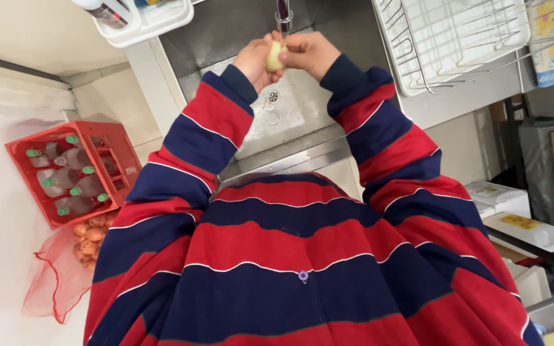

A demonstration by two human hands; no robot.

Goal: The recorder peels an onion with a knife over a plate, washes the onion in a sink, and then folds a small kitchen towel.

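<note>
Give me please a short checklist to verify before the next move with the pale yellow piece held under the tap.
1. Both hands on the piece: ok. The left hand and the right hand hold the pale yellow piece between them.
2. Piece under the tap: ok, it sits right below the spout.
3. Piece over the sink: ok, the basin is beneath it.
4. Water running: cannot tell, no stream shows clearly.
5. Drain free: ok, nothing lies on it.
6. Sleeve cuffs dry: cannot tell, though both reach up to the wrists, close to the spout.
</note>
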